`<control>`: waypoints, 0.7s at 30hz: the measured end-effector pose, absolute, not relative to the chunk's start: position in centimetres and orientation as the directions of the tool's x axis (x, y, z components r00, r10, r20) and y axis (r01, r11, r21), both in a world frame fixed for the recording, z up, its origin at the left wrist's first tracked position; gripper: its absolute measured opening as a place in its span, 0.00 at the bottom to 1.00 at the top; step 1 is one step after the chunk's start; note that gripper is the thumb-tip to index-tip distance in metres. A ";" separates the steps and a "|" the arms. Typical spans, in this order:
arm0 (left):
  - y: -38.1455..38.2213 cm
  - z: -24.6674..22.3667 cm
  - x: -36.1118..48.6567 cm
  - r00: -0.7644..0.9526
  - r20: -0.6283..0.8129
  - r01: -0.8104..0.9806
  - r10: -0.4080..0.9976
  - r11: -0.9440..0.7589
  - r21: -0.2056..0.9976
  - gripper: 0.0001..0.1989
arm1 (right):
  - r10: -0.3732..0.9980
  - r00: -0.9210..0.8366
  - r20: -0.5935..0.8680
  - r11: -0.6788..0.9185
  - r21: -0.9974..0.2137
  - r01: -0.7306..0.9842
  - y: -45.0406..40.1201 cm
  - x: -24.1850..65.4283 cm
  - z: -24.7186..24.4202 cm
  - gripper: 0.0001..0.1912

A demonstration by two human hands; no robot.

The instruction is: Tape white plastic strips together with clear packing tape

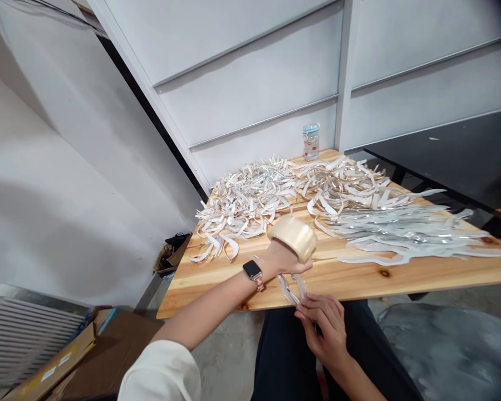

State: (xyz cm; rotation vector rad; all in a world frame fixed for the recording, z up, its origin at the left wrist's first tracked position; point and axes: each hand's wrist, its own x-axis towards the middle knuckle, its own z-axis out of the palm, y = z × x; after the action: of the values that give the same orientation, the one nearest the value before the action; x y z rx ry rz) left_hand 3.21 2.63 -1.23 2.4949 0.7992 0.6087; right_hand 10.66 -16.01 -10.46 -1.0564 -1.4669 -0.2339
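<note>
Plastic strips [256, 214] are spread over the wooden table [359, 281]. Taking the lap [290, 356] as the dial's centre, one tangled heap [267, 184] lies at eleven o'clock, a second heap [344, 186] at twelve, a flatter bundle [404, 231] between one and two. The left hand [283, 256], also at eleven, has a tape roll [293, 236] over it, hiding most fingers; I cannot tell how they are set. The right hand [328, 328] has its fingertips pinched on a small piece [286, 288] at its ten o'clock. Handling this single piece seems the current step; the next move calls for a light, steady pinch, since it looks thin and bendy
</note>
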 end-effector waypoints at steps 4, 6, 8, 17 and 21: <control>3.2 -1.4 3.7 0.707 0.280 0.451 0.649 -0.719 0.529 0.10 | 0.454 0.183 0.872 0.558 -0.438 0.705 -16.0 10.7 -10.5 0.05; 3.3 -1.4 3.9 0.690 0.281 0.468 0.667 -0.708 0.529 0.12 | 0.457 0.182 0.871 0.558 -0.440 0.704 -16.0 10.7 -10.5 0.05; 3.3 -1.4 4.1 0.732 0.261 0.444 0.629 -0.731 0.518 0.07 | 0.456 0.177 0.872 0.559 -0.436 0.705 -15.9 10.6 -10.4 0.05; 4.1 -1.1 4.5 0.739 0.252 0.431 0.624 -0.726 0.535 0.07 | 0.471 0.184 0.863 0.554 -0.451 0.700 -16.1 10.6 -10.3 0.05; 4.6 -0.8 4.5 0.735 0.240 0.424 0.634 -0.706 0.567 0.11 | 0.452 0.182 0.873 0.558 -0.436 0.706 -16.0 10.7 -10.4 0.06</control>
State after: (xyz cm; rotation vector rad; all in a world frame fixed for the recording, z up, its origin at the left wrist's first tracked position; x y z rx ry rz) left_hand 4.48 4.63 -0.78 2.4522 0.8037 0.5842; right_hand 10.66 -16.01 -10.38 -1.0565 -1.4527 -0.2371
